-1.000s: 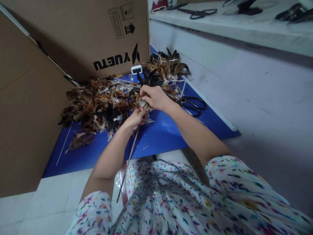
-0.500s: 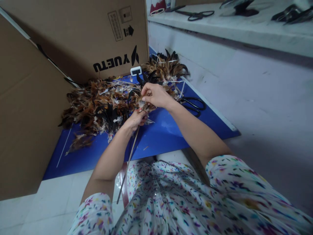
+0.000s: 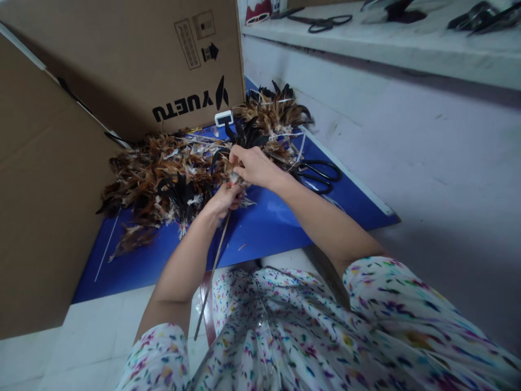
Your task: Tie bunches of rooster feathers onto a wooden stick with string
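Note:
My left hand [image 3: 225, 200] is closed round the thin wooden stick [image 3: 215, 259] of a feather duster, just below its feathered part. Brown and black feathers [image 3: 246, 133] fan out from the duster's head beyond my hands, with a spot of red at the binding by my left fingertips. My right hand [image 3: 255, 165] is bent over the feathers just above the left, thumb and fingers pinched together; what lies between them is too small to make out. The stick's lower end hangs past the table edge toward my lap.
Loose brown and black feathers [image 3: 158, 168] are heaped on the blue table [image 3: 260, 233]. A tied feather bundle [image 3: 280, 111] lies at the back. Black-handled scissors [image 3: 319, 174] rest to the right. A cardboard box [image 3: 122, 60] stands behind; a white shelf [image 3: 391, 41] bears more scissors [image 3: 321, 23].
My right hand was lifted slightly off the feathers half a second ago and has come down closer to the left. The left hand keeps its hold on the stick. The view shifted slightly.

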